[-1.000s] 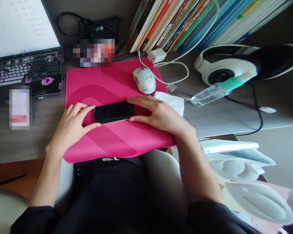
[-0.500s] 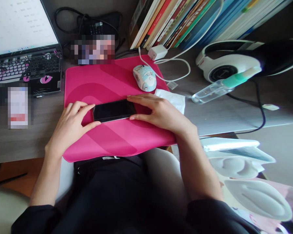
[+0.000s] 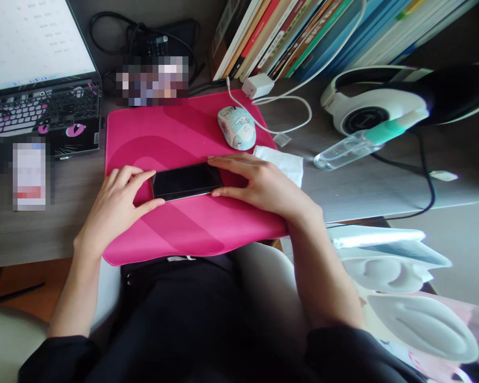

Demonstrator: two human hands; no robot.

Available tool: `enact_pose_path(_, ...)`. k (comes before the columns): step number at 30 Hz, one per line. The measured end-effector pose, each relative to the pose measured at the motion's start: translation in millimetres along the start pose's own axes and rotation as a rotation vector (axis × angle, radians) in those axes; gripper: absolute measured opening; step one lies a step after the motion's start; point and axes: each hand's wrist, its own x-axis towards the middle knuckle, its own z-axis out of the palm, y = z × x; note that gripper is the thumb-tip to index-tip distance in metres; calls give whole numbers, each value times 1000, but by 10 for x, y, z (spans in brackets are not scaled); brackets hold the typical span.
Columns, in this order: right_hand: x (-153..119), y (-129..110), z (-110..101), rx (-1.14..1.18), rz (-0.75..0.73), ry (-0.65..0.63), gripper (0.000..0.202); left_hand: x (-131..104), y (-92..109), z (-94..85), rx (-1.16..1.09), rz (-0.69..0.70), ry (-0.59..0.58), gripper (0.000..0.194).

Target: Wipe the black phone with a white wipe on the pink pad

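A black phone (image 3: 187, 181) with a dark screen lies flat on the pink mat (image 3: 175, 229). At its left end, my left hand (image 3: 117, 205) grips the corners between thumb and index finger. My right hand (image 3: 259, 183) holds the other end, thumb on the near edge and fingers along the far edge. Behind the right hand are a patterned mouse (image 3: 237, 127) on the mat and a white tissue (image 3: 283, 164) partly under that hand.
An open laptop (image 3: 43, 117) stands at the left, with a blurred phone-like item (image 3: 29, 175) before it. Books (image 3: 279, 40), a white charger (image 3: 257, 85) with cable, headphones (image 3: 367, 109) and a clear bottle (image 3: 343, 151) are at the back and right.
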Motion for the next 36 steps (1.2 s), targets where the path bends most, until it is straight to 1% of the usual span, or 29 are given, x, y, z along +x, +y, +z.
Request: enact_pose_path(36,3,-2,6,4,4,0,60,-1,28,-19,-17,-18,-6,58)
